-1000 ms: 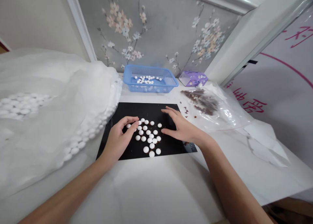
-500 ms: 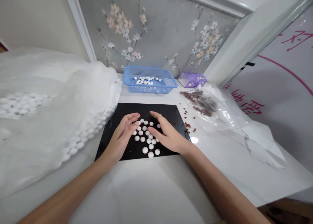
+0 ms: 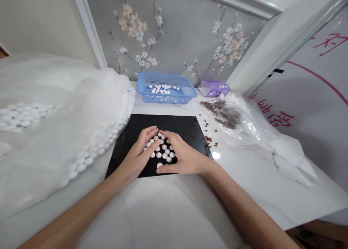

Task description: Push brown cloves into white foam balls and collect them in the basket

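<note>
Several small round white beads (image 3: 163, 147) lie in a tight cluster on a black board (image 3: 176, 127), partly hidden under my hands. My left hand (image 3: 140, 153) curves around the cluster's left side, its fingertips touching the beads. My right hand (image 3: 182, 154) cups the right and lower side, with its fingers reaching over the beads toward my left fingertips. Neither hand lifts anything. A few tiny dark brown bits (image 3: 191, 137) sit on the board at its right.
A blue perforated plastic basket (image 3: 165, 99) holding white beads stands behind the board. To the right lie a purple packet (image 3: 213, 88) and a clear plastic bag (image 3: 224, 113) of brown pieces. Sheer white fabric (image 3: 67, 96) with rows of white beads fills the left.
Both hands have closed inward around the beads. The cluster is pushed tighter and is now more covered by my fingers.
</note>
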Demonstrator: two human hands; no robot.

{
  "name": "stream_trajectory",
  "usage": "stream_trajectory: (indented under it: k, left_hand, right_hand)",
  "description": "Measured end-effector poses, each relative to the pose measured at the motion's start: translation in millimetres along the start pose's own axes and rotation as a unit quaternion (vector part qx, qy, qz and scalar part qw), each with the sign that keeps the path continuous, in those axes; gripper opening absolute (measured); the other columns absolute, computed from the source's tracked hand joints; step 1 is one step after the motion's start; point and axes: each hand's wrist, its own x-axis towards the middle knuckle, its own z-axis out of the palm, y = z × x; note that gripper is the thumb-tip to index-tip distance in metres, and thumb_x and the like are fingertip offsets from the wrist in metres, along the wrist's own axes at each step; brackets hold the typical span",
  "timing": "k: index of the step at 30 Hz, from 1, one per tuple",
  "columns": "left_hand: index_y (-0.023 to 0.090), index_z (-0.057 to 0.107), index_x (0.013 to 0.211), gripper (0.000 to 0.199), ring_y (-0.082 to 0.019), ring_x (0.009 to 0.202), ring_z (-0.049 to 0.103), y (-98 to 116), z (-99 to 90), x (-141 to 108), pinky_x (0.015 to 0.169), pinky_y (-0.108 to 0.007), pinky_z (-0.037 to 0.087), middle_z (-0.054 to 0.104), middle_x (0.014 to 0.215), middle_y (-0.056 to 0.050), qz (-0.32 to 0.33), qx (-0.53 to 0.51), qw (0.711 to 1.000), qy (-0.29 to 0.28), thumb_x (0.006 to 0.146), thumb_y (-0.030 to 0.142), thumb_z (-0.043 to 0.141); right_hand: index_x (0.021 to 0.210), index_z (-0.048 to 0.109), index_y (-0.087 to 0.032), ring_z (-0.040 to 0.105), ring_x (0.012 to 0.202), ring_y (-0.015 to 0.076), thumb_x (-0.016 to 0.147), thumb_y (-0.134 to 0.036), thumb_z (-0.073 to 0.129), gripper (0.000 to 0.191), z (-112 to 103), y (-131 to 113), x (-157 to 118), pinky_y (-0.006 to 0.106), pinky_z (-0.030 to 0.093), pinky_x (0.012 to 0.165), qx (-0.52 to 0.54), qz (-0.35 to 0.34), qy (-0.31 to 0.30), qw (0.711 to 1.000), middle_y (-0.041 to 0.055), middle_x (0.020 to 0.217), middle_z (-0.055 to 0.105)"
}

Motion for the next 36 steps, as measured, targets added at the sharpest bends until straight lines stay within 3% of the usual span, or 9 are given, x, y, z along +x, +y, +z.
stream_trajectory:
  k: [2, 4, 8, 12, 16, 21, 27, 32, 36]
  left_hand:
    - [0.028, 0.042, 0.120, 0.042, -0.021, 0.129, 0.038, -0.4, 0.1, -0.1, 0.107, -0.038, 0.028, 0.049, 0.134, -0.005, -0.005, -0.011, 1.000, 0.003, 0.082, 0.045, 0.049]
    - [0.026, 0.043, 0.120, 0.042, -0.021, 0.126, 0.042, 0.4, -0.1, 0.0, 0.106, -0.039, 0.029, 0.050, 0.132, -0.006, -0.010, -0.022, 1.000, 0.007, 0.082, 0.045, 0.049]
    - [0.026, 0.045, 0.118, 0.040, -0.021, 0.125, 0.043, 3.7, -1.3, 0.3, 0.106, -0.037, 0.029, 0.053, 0.130, -0.006, -0.013, -0.032, 0.999, 0.023, 0.083, 0.045, 0.048]
    - [0.026, 0.044, 0.120, 0.041, -0.021, 0.129, 0.038, 2.6, -2.6, 1.9, 0.107, -0.038, 0.028, 0.049, 0.134, -0.006, -0.017, -0.030, 0.999, 0.013, 0.084, 0.045, 0.047]
    - [0.026, 0.040, 0.124, 0.044, -0.021, 0.132, 0.032, -5.0, -3.3, 5.6, 0.109, -0.040, 0.025, 0.041, 0.140, -0.006, -0.009, -0.038, 0.999, -0.020, 0.084, 0.044, 0.047]
    - [0.028, 0.042, 0.123, 0.041, -0.021, 0.132, 0.033, -11.2, -3.1, 8.0, 0.108, -0.039, 0.026, 0.042, 0.139, -0.005, -0.007, -0.055, 0.998, -0.011, 0.084, 0.042, 0.048]
    - [0.029, 0.046, 0.121, 0.040, -0.022, 0.133, 0.030, -12.6, 2.4, 6.3, 0.107, -0.038, 0.029, 0.041, 0.141, -0.004, -0.032, -0.100, 0.994, 0.002, 0.082, 0.041, 0.051]
    - [0.028, 0.048, 0.120, 0.039, -0.020, 0.132, 0.033, -7.8, 7.0, 1.7, 0.106, -0.034, 0.031, 0.046, 0.137, -0.003, -0.025, -0.112, 0.993, 0.016, 0.082, 0.036, 0.052]
    - [0.027, 0.051, 0.118, 0.037, -0.022, 0.131, 0.035, -3.1, 8.5, -1.8, 0.104, -0.032, 0.034, 0.050, 0.133, -0.002, -0.031, -0.103, 0.993, 0.043, 0.082, 0.036, 0.052]
  right_hand:
    - [0.141, 0.017, -0.020, 0.023, 0.133, 0.0258, 0.071, -0.053, 0.064, 0.091, 0.6, -0.5, 1.0, 0.047, 0.026, 0.107, -0.001, -0.006, 0.014, 1.000, 0.0117, 0.143, 0.029]
    - [0.142, 0.016, -0.020, 0.022, 0.134, 0.0262, 0.068, -0.056, 0.065, 0.096, -0.7, -1.5, 0.8, 0.047, 0.025, 0.108, 0.001, 0.001, 0.009, 1.000, 0.0121, 0.143, 0.028]
    - [0.145, 0.000, -0.019, -0.001, 0.139, 0.0298, 0.052, -0.061, 0.072, 0.125, -5.7, -3.0, -3.1, 0.052, 0.015, 0.110, -0.020, 0.056, -0.056, 0.997, 0.0142, 0.151, 0.005]
    - [0.145, -0.005, -0.020, -0.011, 0.138, 0.0303, 0.050, -0.065, 0.070, 0.129, -7.0, -0.9, -5.2, 0.055, 0.010, 0.109, -0.044, 0.086, -0.068, 0.993, 0.0139, 0.151, -0.010]
    - [0.145, 0.003, -0.017, -0.003, 0.139, 0.0287, 0.059, -0.067, 0.063, 0.116, -0.7, 3.6, -1.2, 0.053, 0.011, 0.110, -0.072, 0.054, -0.033, 0.995, 0.0159, 0.151, 0.002]
    - [0.142, 0.017, -0.013, 0.011, 0.138, 0.0307, 0.074, -0.061, 0.054, 0.091, 14.2, 3.3, 4.0, 0.055, 0.015, 0.108, -0.110, 0.035, 0.012, 0.993, 0.0179, 0.149, 0.015]
    - [0.135, 0.031, -0.009, 0.023, 0.134, 0.0303, 0.074, -0.056, 0.056, 0.081, 26.7, -4.3, 9.6, 0.052, 0.021, 0.107, -0.135, 0.045, 0.076, 0.987, 0.0191, 0.143, 0.030]
    - [0.125, 0.039, -0.010, 0.035, 0.125, 0.0277, 0.077, -0.048, 0.056, 0.064, 32.8, -6.7, 17.4, 0.045, 0.029, 0.104, -0.131, 0.014, 0.141, 0.981, 0.0155, 0.129, 0.046]
    - [0.123, 0.041, -0.011, 0.040, 0.117, 0.0276, 0.077, -0.043, 0.055, 0.058, 34.8, -8.4, 21.1, 0.045, 0.032, 0.100, -0.138, -0.001, 0.156, 0.978, 0.0138, 0.122, 0.050]
